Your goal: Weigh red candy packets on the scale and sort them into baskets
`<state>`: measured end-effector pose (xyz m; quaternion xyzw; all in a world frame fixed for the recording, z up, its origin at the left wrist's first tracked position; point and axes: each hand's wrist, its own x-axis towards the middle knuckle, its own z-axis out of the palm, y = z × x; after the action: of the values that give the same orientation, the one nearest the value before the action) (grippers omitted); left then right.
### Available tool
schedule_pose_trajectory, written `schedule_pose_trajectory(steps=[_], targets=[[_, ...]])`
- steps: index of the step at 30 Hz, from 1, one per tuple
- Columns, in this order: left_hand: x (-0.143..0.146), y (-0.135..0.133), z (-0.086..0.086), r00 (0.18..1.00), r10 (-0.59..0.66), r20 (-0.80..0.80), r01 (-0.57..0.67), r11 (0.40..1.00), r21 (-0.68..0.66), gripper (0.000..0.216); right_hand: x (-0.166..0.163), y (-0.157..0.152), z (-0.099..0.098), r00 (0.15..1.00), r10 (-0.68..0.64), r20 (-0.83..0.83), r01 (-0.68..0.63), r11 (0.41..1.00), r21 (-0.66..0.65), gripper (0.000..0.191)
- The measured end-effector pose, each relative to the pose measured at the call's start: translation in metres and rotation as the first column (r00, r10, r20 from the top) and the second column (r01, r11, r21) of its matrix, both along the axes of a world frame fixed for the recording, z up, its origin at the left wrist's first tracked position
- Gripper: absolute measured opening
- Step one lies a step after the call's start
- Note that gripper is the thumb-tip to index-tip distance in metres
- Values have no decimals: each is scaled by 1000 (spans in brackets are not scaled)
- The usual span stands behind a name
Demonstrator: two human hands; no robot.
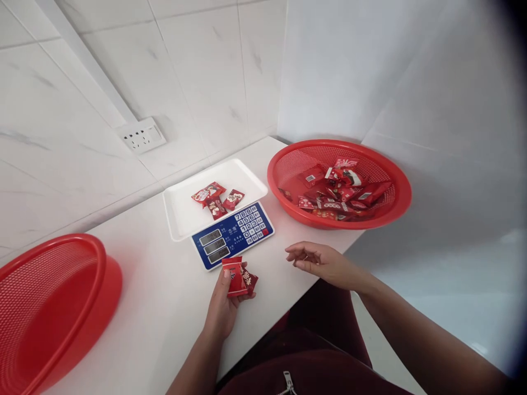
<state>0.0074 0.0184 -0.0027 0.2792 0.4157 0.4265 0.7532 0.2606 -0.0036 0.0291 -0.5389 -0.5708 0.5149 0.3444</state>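
Two small red snack packets are in my left hand, the thumb pressed over the front one; the darker packet pokes out behind it. They are just in front of the digital scale. My right hand hovers over the table's front edge with its fingers loosely curled and apart, holding nothing. On the scale's white tray lie several red packets, bunched together. The nearest thing beyond my right hand is a red mesh basket with many red packets inside.
A second red basket stands at the left, its visible bottom bare. Behind the white table rises a tiled wall with a power socket. The right-hand basket is beside a pale wall, and its right rim reaches beyond the table edge.
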Motion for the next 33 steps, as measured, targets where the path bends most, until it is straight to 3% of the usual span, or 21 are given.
schedule_pose_trajectory(steps=[6,10,14,18,23,25,33], targets=[[1,0,2,1000,-15,8,15,1000,4,41,23,-15,32,999,-52,-17,52,998,30,36],[0,1,-3,998,-60,14,59,997,42,36,33,-25,35,985,-170,-31,172,984,41,42],[1,0,-3,998,-51,26,49,996,72,35,30,-22,15,978,-203,51,200,977,69,43],[2,-2,2,998,-56,17,55,995,87,37,18,-9,-31,936,-258,238,222,961,167,32],[1,-4,1,996,-86,8,85,990,111,36,4,-1,-81,749,-541,382,362,817,448,21],[1,-5,0,996,-91,0,90,989,114,35,2,-2,-87,706,-584,401,346,779,523,20],[2,-3,3,998,-63,-21,65,992,112,34,0,-3,-84,679,-602,421,266,736,623,21]])
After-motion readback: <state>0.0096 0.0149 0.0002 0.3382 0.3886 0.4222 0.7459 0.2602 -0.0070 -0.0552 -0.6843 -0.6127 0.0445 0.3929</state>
